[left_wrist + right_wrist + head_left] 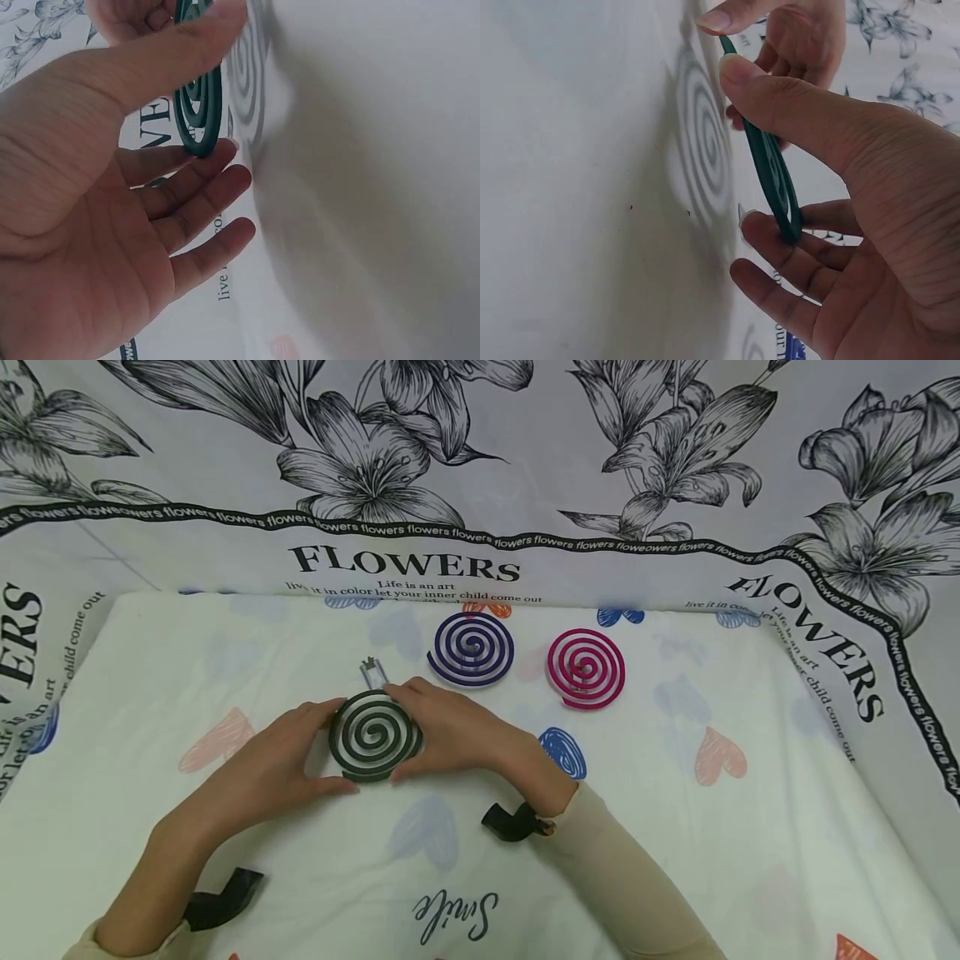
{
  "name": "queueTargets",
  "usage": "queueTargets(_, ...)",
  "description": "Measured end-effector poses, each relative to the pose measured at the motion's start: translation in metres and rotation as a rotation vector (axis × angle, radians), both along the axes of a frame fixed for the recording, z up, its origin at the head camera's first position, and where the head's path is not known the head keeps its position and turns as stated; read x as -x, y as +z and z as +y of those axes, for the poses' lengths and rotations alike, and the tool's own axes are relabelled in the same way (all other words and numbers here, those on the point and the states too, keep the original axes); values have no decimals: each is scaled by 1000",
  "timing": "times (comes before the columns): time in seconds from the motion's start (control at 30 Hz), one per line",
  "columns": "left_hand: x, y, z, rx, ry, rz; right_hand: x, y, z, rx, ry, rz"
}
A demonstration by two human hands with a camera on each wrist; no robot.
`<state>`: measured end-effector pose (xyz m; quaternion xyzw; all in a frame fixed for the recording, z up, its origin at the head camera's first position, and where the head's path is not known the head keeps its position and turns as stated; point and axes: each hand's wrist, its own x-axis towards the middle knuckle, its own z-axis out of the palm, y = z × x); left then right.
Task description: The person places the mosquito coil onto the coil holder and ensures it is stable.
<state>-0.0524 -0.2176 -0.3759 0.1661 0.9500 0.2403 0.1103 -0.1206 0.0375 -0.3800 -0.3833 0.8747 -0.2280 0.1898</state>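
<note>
A dark green mosquito coil point(347, 735) is held between both hands, slightly above the cloth, its spiral shadow on the white surface in both wrist views. My left hand point(281, 768) pinches its left rim between thumb and fingers. On the right rim, my right hand point(453, 731) grips it the same way. In the right wrist view the green coil point(769, 169) appears nearly edge-on, tilted. Just behind it lies a small silvery clear object point(372, 672), partly hidden, its kind unclear.
A purple mosquito coil point(470, 649) and a magenta mosquito coil point(586, 668) lie flat on the right, behind my right hand. Beneath is a white cloth point(637, 860) printed with hearts. A flower-printed cloth point(525, 460) covers the area beyond and at the sides.
</note>
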Motion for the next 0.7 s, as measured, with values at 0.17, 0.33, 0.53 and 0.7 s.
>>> queueTargets(0.17,0,2,1,-15,31,-24,1,0,1,37,-10,-22)
queueTargets(0.33,1,3,2,-80,53,-66,3,0,4,80,-30,-49)
queueTargets(0.53,5,2,8,-187,117,-144,7,3,7,119,-56,-96)
queueTargets(0.7,7,11,8,-232,158,-194,13,8,6,185,-65,-145)
